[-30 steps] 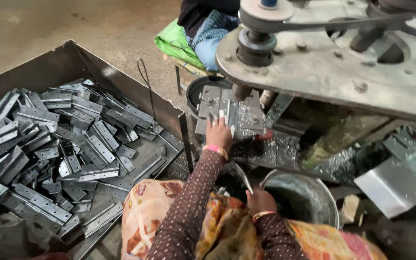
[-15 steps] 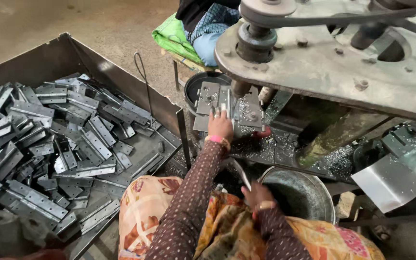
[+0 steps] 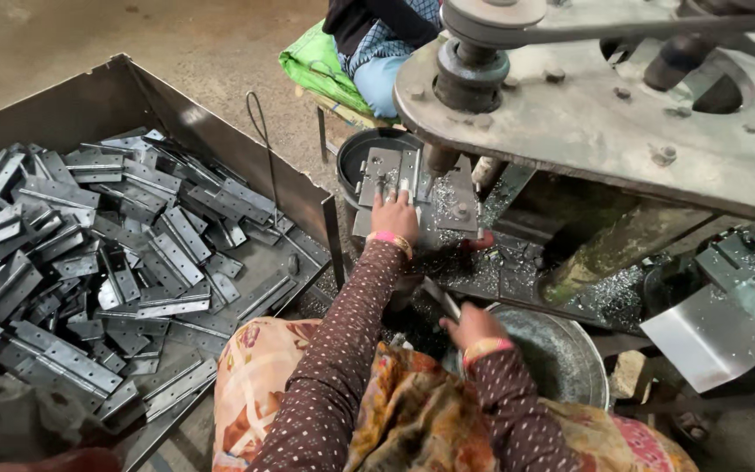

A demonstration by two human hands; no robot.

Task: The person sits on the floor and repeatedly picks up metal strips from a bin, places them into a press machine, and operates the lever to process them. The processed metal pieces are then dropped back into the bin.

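Observation:
My left hand (image 3: 394, 212) reaches forward and presses a flat grey metal hinge plate (image 3: 392, 174) on the machine's work bed, under the big grey drill head (image 3: 587, 105). My right hand (image 3: 472, 326) is low, near my lap, and grips a thin metal plate (image 3: 441, 298) beside a round steel bowl (image 3: 570, 354). Both arms wear dotted brown sleeves with pink bangles. A spindle (image 3: 438, 159) hangs just right of the left hand's fingers.
A large steel bin (image 3: 133, 96) at my left holds several grey hinge plates (image 3: 115, 253). Metal swarf (image 3: 500, 271) litters the machine base. Another person in blue cloth (image 3: 377, 70) sits on a green cushion beyond a black round pan (image 3: 356, 157).
The left hand has stayed on the plate on the work bed. The right hand has shifted slightly with its thin plate near the bowl.

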